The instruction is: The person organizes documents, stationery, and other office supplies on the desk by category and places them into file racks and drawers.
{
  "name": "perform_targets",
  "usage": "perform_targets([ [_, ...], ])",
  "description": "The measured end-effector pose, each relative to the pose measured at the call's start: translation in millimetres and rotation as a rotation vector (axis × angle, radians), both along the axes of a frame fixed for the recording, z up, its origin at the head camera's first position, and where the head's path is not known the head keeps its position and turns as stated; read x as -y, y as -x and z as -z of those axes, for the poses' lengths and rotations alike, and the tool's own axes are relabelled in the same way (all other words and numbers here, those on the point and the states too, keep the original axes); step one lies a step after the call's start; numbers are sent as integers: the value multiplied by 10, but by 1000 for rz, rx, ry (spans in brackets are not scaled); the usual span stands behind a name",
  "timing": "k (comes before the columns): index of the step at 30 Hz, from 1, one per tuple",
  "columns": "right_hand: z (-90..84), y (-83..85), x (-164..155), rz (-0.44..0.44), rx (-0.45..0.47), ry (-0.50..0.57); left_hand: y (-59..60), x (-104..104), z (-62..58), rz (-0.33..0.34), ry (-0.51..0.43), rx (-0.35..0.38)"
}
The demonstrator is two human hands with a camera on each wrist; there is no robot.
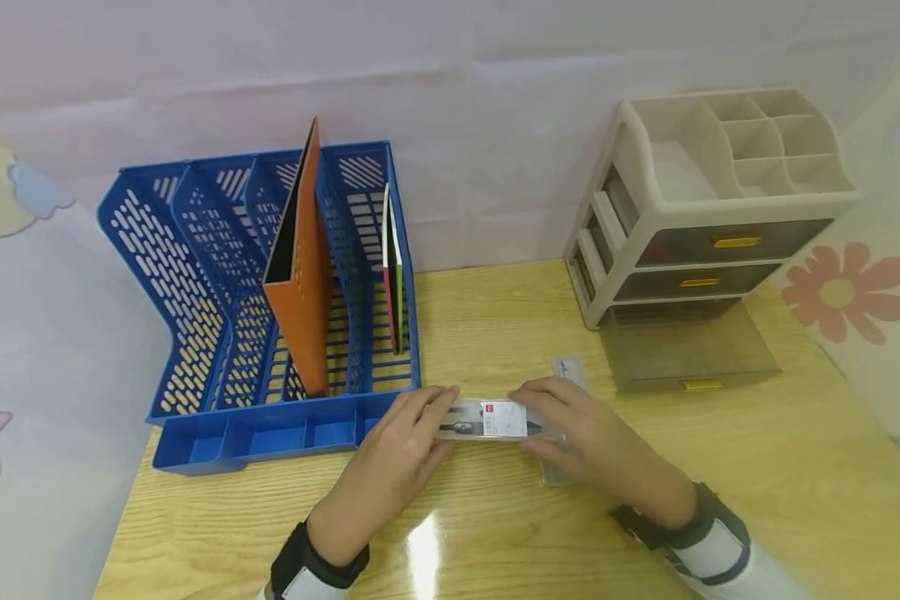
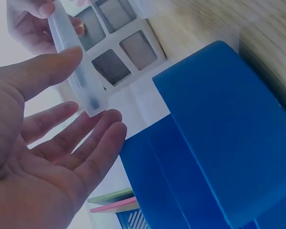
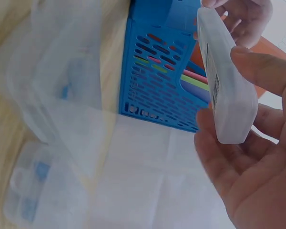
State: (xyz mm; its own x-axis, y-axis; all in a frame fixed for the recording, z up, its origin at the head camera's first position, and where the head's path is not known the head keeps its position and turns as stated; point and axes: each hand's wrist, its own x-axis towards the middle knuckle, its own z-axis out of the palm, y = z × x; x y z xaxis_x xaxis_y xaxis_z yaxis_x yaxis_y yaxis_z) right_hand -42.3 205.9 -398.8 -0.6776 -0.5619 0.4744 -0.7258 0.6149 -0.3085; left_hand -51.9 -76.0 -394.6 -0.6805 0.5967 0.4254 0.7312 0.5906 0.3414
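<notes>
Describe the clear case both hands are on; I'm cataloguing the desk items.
The clear case is a long, slim box of see-through plastic with a white and red label on top and a dark tool showing inside. It looks closed, and is held level above the wooden desk, the left hand gripping one end, the right hand the other.

Nothing could really be read from where I stood. The clear plastic case (image 1: pixel 487 419) carried a white label (image 1: pixel 504 418) with a small red mark at its corner, but the print on it was too small to make out. In the right wrist view a strip of dark print, perhaps a barcode, ran along the case's (image 3: pixel 226 81) edge, also illegible.
</notes>
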Motion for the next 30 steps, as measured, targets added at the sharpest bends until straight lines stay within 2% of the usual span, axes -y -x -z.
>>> perform_targets([
  [6,-62,-41,-59,37,-7,-28,38,-41,9,46,-12,7],
  [15,-40,-74,-163,-8,-71,-145,75,-155,39,94,0,-15],
  [24,-147,-127,-387,49,-133,-112,105,-201,23,70,49,-70],
  [30,-253,-153,-709,140,-194,-73,99,-168,72,71,76,-96],
])
